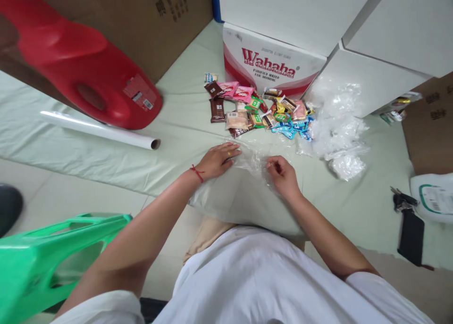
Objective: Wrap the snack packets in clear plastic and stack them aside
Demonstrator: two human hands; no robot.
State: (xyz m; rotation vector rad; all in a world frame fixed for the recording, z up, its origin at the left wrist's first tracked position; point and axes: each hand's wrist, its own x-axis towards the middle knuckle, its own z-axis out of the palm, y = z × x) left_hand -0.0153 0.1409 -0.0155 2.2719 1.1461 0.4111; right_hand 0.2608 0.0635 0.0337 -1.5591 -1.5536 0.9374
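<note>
light: bright, even | shadows: soft | edges: wide-angle bending | blur: slight at corners

Storeroom or packing corner, cardboard cartons [148,27] stacked around, Wahaha water box [269,67] (printed label) — snack packets [258,112] heaped on sheeting

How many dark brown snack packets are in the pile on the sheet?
2 clearly. One dark brown packet lies at the pile's far left corner, and a second brown packet lies just nearer, beside it. Others may be hidden under the snack pile.
</note>
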